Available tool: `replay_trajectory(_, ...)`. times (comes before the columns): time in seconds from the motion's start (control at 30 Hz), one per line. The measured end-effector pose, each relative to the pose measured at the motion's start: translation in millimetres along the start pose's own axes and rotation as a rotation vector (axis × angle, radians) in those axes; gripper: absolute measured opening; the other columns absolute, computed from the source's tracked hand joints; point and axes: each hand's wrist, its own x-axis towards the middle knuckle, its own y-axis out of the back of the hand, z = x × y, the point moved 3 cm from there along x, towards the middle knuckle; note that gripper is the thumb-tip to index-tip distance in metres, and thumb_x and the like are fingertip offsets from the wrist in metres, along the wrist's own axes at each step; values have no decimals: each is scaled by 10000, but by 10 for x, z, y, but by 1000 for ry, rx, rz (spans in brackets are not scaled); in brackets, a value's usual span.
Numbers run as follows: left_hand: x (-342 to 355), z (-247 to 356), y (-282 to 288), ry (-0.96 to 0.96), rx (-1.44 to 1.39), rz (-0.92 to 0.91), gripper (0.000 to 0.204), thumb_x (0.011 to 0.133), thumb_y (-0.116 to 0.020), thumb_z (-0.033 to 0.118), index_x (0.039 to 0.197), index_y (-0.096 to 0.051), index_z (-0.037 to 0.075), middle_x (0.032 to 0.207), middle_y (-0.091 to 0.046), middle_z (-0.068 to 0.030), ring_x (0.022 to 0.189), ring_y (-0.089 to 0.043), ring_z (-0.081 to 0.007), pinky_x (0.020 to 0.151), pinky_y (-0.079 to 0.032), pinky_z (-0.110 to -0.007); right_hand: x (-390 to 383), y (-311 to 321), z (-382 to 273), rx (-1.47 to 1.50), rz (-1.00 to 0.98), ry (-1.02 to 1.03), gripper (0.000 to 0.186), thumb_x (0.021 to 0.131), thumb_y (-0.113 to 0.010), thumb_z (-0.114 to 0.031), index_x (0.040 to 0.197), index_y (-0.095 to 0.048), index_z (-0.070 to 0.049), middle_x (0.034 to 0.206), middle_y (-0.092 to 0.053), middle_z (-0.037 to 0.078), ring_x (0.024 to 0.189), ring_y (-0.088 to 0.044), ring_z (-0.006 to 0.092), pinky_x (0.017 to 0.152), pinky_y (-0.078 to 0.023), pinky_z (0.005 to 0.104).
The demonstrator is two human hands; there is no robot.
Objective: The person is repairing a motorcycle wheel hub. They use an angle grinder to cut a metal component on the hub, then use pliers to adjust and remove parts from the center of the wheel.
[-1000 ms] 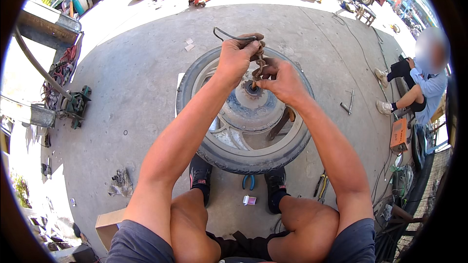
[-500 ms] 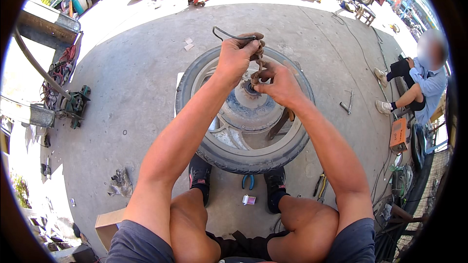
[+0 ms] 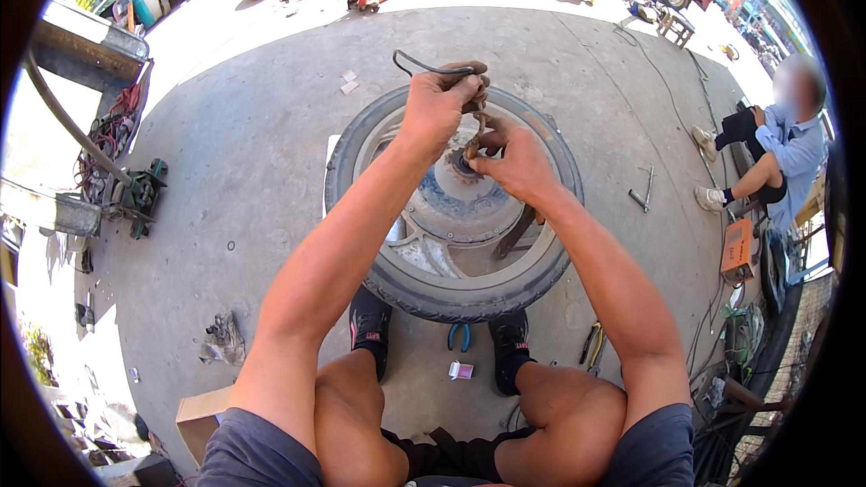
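A spoked wheel with a black tyre (image 3: 451, 305) and a dusty metal hub (image 3: 456, 212) lies flat in front of me, raised off the ground. Above the hub, my left hand (image 3: 442, 106) is closed around a black cable (image 3: 422, 64), whose loop sticks out past the fingers to the left. My right hand (image 3: 520, 160) pinches the lower part of this cable, close to where it meets the hub's centre. Dark grime covers the fingers of both hands. My fingers partly hide the stretch of cable between them and the axle.
Blue-handled pliers (image 3: 459, 336) and a small pinkish box (image 3: 461, 370) lie between my shoes. More pliers (image 3: 591, 345) rest right of my leg, and a T-shaped metal tool (image 3: 643, 194) beyond the wheel. A person (image 3: 785, 144) sits at right, near an orange box (image 3: 738, 248).
The fingers of my right hand have shifted slightly on the cable by the hub. My left hand and the wheel stay in place.
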Motion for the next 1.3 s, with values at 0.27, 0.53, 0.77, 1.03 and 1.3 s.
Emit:
replay_trajectory(0.27,14,-13,-5,-4,-10,-14,269,993,-612,50,1231,-645,-72,1029,-711,-131,860,-675,-174,770,-578,-317,-25,-20,12,-50,21,90,536,776,-750,-87,1288,-616,3,954,-768,138,923,-727,300,837,-544,381)
replay_trajectory(0.53,38,-50,3,-6,-10,-8,266,993,-613,43,1229,-643,-76,1028,-710,-137,852,-676,-179,769,-581,-326,-57,-36,-73,-101,-16,81,478,770,-733,-65,1233,-634,0,905,-764,117,915,-719,269,827,-539,366)
replay_trajectory(0.77,20,-25,-8,2,-20,-22,265,998,-603,41,1234,-642,-73,1031,-709,-135,861,-680,-179,784,-585,-322,-35,-45,27,-12,34,52,569,738,-742,-82,1280,-601,22,913,-755,108,880,-694,248,827,-529,358)
replay_trajectory(1.03,4,-11,-22,-5,-51,16,237,984,-599,24,1189,-669,-72,982,-714,-130,815,-662,-161,751,-560,-307,147,273,126,430,32,-192,422,798,-685,-171,1147,-698,65,920,-726,97,791,-592,152,706,-468,298)
replay_trajectory(1.3,18,-24,10,-3,5,-3,275,993,-621,70,1231,-650,-66,1046,-713,-127,884,-686,-187,834,-592,-347,215,201,30,434,82,-219,382,838,-779,-255,1068,-736,46,906,-725,91,765,-598,134,655,-450,277)
